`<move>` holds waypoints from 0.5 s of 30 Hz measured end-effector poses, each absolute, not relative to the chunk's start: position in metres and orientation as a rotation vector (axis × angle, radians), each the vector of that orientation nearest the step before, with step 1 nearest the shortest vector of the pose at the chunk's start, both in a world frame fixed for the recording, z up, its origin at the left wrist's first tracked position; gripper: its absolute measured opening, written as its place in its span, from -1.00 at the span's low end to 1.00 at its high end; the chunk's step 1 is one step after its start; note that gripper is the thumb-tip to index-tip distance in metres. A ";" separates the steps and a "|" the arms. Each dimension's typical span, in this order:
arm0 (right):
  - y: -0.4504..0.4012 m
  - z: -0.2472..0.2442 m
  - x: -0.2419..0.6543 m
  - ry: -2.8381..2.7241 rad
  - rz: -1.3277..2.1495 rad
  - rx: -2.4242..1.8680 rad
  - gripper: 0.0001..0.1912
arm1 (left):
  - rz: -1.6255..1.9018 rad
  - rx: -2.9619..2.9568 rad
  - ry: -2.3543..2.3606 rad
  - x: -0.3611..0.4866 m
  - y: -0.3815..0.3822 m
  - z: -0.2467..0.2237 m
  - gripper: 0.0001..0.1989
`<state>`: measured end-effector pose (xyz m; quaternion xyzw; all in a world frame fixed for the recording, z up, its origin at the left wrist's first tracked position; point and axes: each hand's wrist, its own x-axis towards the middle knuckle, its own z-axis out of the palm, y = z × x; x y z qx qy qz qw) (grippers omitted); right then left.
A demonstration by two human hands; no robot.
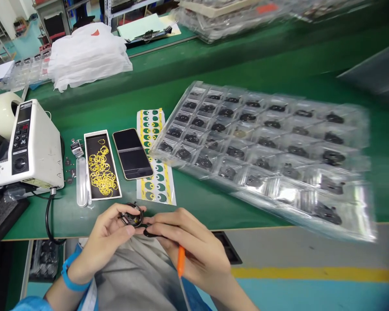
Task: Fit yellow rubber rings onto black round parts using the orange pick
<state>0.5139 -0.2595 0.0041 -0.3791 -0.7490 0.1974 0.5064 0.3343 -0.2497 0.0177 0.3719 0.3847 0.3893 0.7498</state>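
Note:
Just above my lap, my left hand is closed around the rim of a round black case with small parts inside. My right hand is beside it, fingers pinching a small dark oval part close to the case's edge. From under the right hand's fingers sticks an orange-handled tool with a thin shaft running down; its kind I cannot make out. A white box of yellow ring-shaped pieces lies beyond the left hand.
A phone lies on a sticker sheet. At right, a large clear tray of black parts reaches the table's front edge. A white tape dispenser with a cable stands left. White bags are piled behind.

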 end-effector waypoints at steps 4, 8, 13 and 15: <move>-0.263 0.004 0.512 -1.736 0.509 -0.921 -0.68 | 0.895 0.927 0.830 0.332 -0.255 0.017 -0.75; -0.265 0.009 0.508 -1.776 0.421 -0.864 -0.68 | 0.993 1.172 0.869 0.333 -0.261 0.016 -0.84; -0.267 0.015 0.503 -1.728 0.493 -0.811 -0.66 | 1.140 1.273 0.856 0.334 -0.266 0.018 -0.75; -0.268 0.017 0.501 -1.721 0.515 -0.802 -0.66 | 1.148 1.278 0.860 0.333 -0.268 0.020 -0.73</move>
